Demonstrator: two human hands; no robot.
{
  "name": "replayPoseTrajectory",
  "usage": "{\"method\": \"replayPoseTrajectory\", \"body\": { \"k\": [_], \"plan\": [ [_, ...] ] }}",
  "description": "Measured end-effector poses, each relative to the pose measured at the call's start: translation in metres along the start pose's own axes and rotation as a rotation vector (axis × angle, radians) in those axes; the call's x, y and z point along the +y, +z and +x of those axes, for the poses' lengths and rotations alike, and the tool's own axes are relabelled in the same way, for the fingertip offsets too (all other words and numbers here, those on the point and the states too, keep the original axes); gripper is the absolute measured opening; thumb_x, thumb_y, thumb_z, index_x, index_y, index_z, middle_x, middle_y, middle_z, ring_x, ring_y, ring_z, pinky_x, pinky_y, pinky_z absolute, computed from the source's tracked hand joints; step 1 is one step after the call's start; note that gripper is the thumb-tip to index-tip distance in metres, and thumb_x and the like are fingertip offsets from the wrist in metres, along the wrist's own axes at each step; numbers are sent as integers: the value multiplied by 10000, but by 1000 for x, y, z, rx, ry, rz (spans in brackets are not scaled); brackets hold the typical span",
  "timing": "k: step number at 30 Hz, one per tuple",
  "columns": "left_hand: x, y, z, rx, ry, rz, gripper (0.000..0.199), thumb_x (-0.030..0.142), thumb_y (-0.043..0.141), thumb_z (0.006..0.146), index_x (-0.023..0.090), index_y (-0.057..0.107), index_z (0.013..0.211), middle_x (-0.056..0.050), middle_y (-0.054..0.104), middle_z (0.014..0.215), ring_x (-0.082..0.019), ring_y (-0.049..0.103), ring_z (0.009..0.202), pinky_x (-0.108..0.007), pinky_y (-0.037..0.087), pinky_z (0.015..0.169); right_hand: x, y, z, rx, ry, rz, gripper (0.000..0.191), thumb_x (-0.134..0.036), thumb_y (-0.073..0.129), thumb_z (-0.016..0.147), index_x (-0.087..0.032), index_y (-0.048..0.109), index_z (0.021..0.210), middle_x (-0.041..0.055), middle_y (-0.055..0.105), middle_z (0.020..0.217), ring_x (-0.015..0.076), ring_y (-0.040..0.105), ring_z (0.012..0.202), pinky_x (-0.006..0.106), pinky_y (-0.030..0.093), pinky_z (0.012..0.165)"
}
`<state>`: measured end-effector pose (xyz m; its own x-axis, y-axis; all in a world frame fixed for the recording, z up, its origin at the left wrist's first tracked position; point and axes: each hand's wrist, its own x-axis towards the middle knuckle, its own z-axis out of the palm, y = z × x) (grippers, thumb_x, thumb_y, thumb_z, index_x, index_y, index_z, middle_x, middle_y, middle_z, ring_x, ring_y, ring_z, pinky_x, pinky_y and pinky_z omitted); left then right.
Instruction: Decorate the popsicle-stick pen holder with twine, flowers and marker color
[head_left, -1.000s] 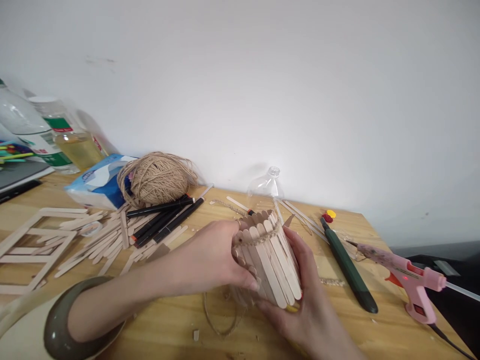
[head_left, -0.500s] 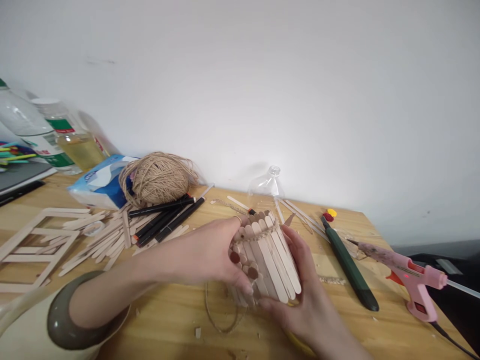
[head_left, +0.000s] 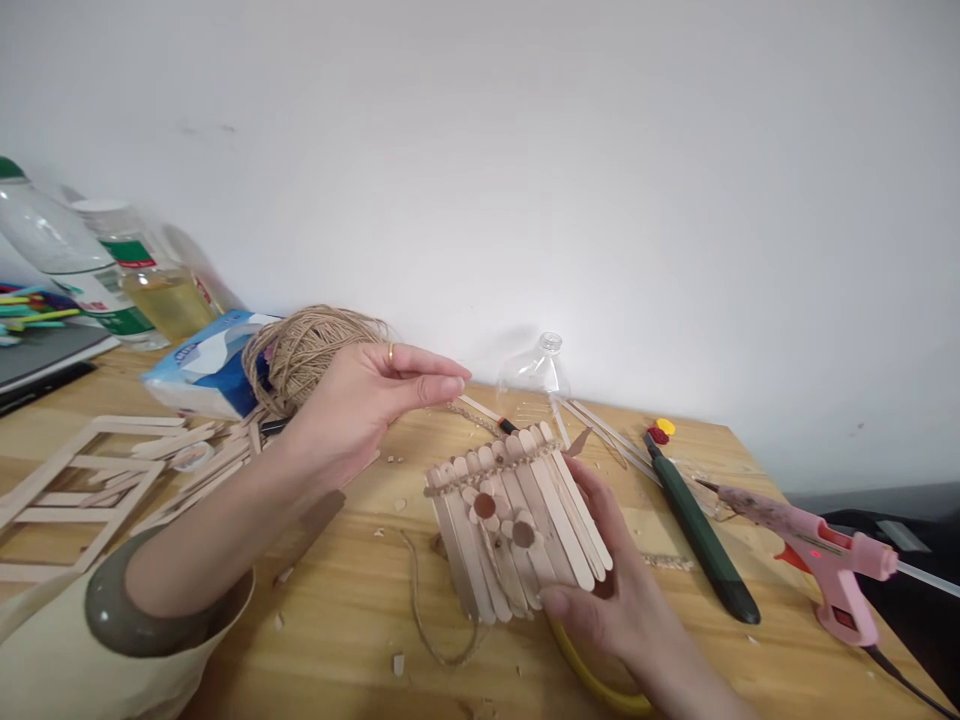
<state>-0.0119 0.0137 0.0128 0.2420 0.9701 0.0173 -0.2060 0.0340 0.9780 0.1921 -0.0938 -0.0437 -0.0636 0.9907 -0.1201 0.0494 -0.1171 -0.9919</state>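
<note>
My right hand (head_left: 611, 590) grips the right side and lower edge of a craft-stick holder (head_left: 517, 540), with the thumb across its bottom front. Upright wooden sticks cover it. A twine braid (head_left: 495, 475) runs round it near the top, and two wooden flowers with brown centres (head_left: 485, 506) sit on the front. My left hand (head_left: 390, 400) is raised to the left above the table, away from the holder. Its thumb and forefinger are pinched together; whatever lies between them is too small to make out. Below the holder a loose twine end (head_left: 442, 655) curls on the wood.
On the right lie a dark green cutter (head_left: 697, 530) and a pink glue gun (head_left: 825, 565). A cut clear bottle top (head_left: 536, 370) stands by the wall. To the left are a twine ball (head_left: 307, 345), a tissue pack (head_left: 202, 370), loose sticks and bottles (head_left: 165, 300). A yellow curved thing (head_left: 589, 680) lies in front.
My left hand has let go of the holder and moved up and left into a pinch, uncovering the flowers. The right hand keeps its hold.
</note>
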Motion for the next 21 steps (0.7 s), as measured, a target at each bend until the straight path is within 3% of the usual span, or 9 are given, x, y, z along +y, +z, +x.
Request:
{"method": "replayPoseTrajectory", "body": {
  "k": [3,8,11,14,17,19,21],
  "plan": [
    [-2,0,0,-14,-15,9,115,236,739,690,155,659,707,31,651,628,-113,597,662,-274,497,761,0,1,0,21,16,16,944,-590,762,577,-297,283,1335,97,341,1463,302,347,1332,439,322,1071],
    [-5,3,-3,-165,78,58,189,253,504,886,192,507,707,66,465,503,-103,520,606,-243,460,694,1,2,-1,30,4,53,922,-583,764,579,-305,302,1327,93,374,1443,292,393,1302,430,346,1053],
    [-5,6,-6,-192,144,239,338,291,390,936,194,410,612,65,373,489,-102,451,560,-239,413,640,0,2,-1,20,13,45,928,-580,761,584,-298,297,1337,102,368,1448,296,398,1300,441,346,1052],
    [-4,8,-8,-159,162,463,397,364,425,908,182,415,556,52,389,527,-101,420,549,-244,369,586,-2,1,-1,22,14,30,934,-587,758,584,-289,297,1339,113,358,1455,303,404,1297,443,361,1043],
    [-3,10,-10,-224,39,532,227,388,632,770,174,557,758,10,587,777,-157,560,787,-275,420,713,-1,0,0,8,19,16,951,-594,756,584,-284,272,1343,124,325,1470,307,393,1306,448,360,1046],
    [-6,13,-11,-342,-120,509,412,355,742,659,184,556,984,-38,620,1034,-212,567,995,-325,428,834,2,0,1,1,10,24,939,-583,758,591,-289,264,1333,124,319,1471,304,388,1310,449,364,1045],
    [-10,16,-13,-455,-268,460,580,323,779,609,183,506,1102,-64,620,1100,-237,577,1031,-358,440,852,4,0,2,5,-16,24,918,-573,758,600,-294,261,1320,121,329,1463,299,394,1305,447,374,1038]
  ]
}}
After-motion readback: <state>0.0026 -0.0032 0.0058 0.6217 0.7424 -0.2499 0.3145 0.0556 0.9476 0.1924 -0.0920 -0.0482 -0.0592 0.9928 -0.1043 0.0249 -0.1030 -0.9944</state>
